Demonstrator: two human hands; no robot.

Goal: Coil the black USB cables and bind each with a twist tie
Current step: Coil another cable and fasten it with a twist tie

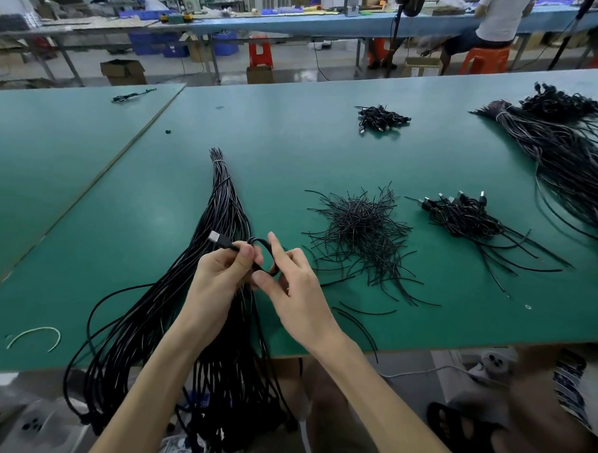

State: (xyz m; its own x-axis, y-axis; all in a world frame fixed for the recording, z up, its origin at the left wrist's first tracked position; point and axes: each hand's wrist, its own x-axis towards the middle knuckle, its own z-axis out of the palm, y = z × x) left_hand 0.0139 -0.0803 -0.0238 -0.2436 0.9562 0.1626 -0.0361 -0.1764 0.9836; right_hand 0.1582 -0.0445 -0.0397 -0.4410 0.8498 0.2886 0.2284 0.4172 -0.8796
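My left fingers (244, 258) pinch the USB cable (260, 240) behind its silver plug (215, 237), which points up-left. My right fingers (274, 247) hold its glossy black loop, over the tied cable bundle (223, 202) on the counter (148, 192).

Bare L hand (220, 274) & R hand (295, 287), slim forearms uncovered up to frame edge, nails short & plain.

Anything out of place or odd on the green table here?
Only small things: a white curved strip lies alone near the table's front left edge, unlike the black ties, and a few stray ties lie apart from the twist-tie pile near the front edge. Nothing looks spilled or damaged.
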